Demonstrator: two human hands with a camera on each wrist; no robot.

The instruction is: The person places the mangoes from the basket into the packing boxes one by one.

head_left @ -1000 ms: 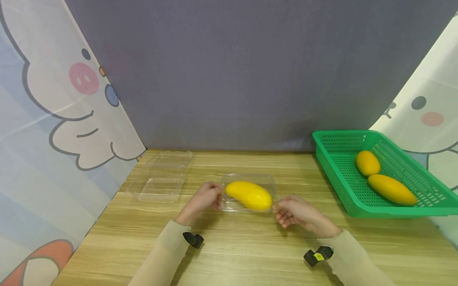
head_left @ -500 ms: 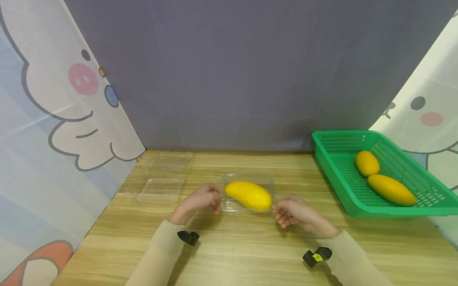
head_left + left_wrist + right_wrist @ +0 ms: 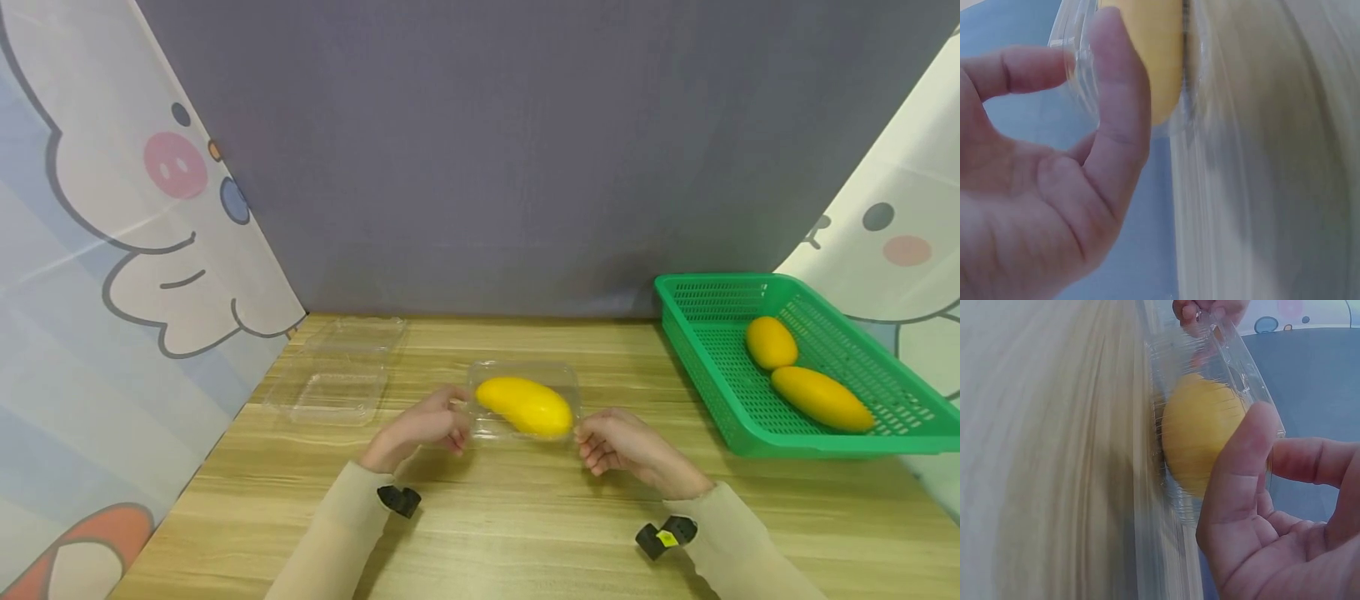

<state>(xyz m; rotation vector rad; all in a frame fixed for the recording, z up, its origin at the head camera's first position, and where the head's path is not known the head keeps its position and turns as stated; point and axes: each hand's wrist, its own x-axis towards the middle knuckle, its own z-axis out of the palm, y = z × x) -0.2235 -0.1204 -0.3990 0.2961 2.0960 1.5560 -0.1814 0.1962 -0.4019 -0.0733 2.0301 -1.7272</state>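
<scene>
A clear plastic clamshell box (image 3: pixel 486 435) sits mid-table with a yellow mango (image 3: pixel 525 405) inside it. Its lid appears folded over the fruit, though whether the rim is fastened cannot be told. My left hand (image 3: pixel 423 427) is at the box's left edge, with thumb and index finger on either side of the rim in the left wrist view. At the opposite end, my right hand (image 3: pixel 630 446) pinches the front right corner between thumb and index finger, as the right wrist view shows more closely.
On the table's back left lies another clear clamshell box (image 3: pixel 330 392), its lid folded open. A green basket (image 3: pixel 701 379) at the right holds a rounder yellow fruit (image 3: pixel 771 342) and a long one (image 3: pixel 821 398). A grey panel (image 3: pixel 480 167) closes off the back.
The box has shifted very slightly right and away from me. My left hand drew a little left, then came back to the box's left edge. The right hand has barely moved.
</scene>
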